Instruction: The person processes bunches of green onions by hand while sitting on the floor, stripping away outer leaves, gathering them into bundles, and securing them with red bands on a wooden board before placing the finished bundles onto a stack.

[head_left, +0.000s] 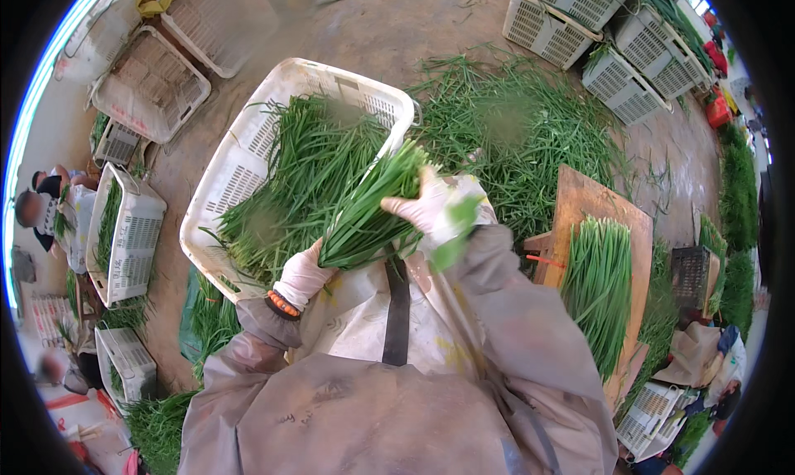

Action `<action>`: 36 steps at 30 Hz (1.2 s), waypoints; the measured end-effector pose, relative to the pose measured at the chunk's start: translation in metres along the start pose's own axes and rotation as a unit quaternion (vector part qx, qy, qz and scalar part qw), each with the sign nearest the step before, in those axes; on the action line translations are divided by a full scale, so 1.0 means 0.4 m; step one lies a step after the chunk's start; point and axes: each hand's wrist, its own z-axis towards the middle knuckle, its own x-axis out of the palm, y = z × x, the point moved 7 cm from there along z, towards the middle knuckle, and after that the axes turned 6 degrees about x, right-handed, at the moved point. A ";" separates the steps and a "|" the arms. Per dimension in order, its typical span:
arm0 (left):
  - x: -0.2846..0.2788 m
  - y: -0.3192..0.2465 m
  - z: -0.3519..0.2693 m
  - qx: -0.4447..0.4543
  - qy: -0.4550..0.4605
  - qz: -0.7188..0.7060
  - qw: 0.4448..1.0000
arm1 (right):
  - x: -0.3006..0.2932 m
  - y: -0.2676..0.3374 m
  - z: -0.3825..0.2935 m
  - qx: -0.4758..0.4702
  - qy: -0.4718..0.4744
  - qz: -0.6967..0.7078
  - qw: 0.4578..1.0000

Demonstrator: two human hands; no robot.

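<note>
In front of my lap lies a bunch of long green leaves point(372, 208), which look like garlic chives. My left hand point(305, 273), in a pale thin glove with an orange bead bracelet at the wrist, grips the leafy lower end. My right hand point(428, 205), gloved too, is on the bunch near its pale stem ends, thumb spread across the leaves. A blurred green patch point(458, 233) shows by the right wrist. Just beyond, a white plastic crate point(366, 93) holds a heap of chives point(323, 146). The bunch overlaps the crate's near rim.
Loose leaves point(522, 133) cover the floor ahead right. To my right, a wooden board point(605, 201) carries an aligned chive bundle point(599, 276); a red band point(546, 261) hangs at its edge. Stacked crates point(553, 28) stand far right. More crates point(133, 239) and people point(46, 214) are left.
</note>
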 end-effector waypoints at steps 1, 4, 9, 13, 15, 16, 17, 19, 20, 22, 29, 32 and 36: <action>-0.002 -0.017 0.005 -0.044 0.026 -0.008 0.999 | 0.023 -0.021 0.007 -0.001 -0.008 -0.011 1.000; -0.013 -0.060 0.011 -0.040 0.058 0.022 0.997 | 0.058 -0.062 0.029 0.032 0.025 -0.013 0.999; -0.016 -0.084 0.019 -0.115 0.069 -0.054 0.989 | -0.003 -0.017 0.032 -0.020 -0.007 0.016 1.000; -0.017 -0.122 0.012 -0.141 0.072 -0.172 0.972 | -0.102 -0.145 0.106 -0.027 -0.074 0.092 0.993; -0.014 -0.113 -0.001 -0.160 0.071 -0.218 0.960 | -0.202 -0.145 0.102 0.067 -0.100 0.244 0.962; -0.014 -0.089 -0.006 -0.161 0.073 -0.227 0.958 | -0.265 -0.145 0.094 0.046 -0.110 0.296 0.948; -0.010 -0.078 -0.003 -0.158 0.081 -0.235 0.956 | -0.344 -0.196 0.101 0.054 -0.153 0.286 0.944; -0.005 -0.068 0.002 -0.130 0.093 -0.203 0.966 | -0.480 -0.298 0.125 0.069 -0.227 0.266 0.934; 0.010 -0.077 0.017 -0.107 0.113 -0.188 0.970 | -0.581 -0.458 0.146 0.176 -0.307 -0.013 0.935; -0.003 -0.048 -0.003 -0.143 0.082 -0.194 0.967 | -0.482 -0.354 0.100 0.242 -0.221 -0.158 0.932; -0.013 -0.077 0.003 -0.176 0.106 -0.155 0.966 | -0.003 -0.089 0.051 0.030 0.168 -0.070 0.983; -0.029 -0.081 -0.002 -0.200 0.121 -0.164 0.958 | -0.016 -0.027 0.029 0.022 0.046 -0.242 0.969; -0.031 -0.064 0.008 -0.157 0.115 -0.203 0.960 | -0.061 -0.001 0.010 0.031 -0.010 -0.125 0.992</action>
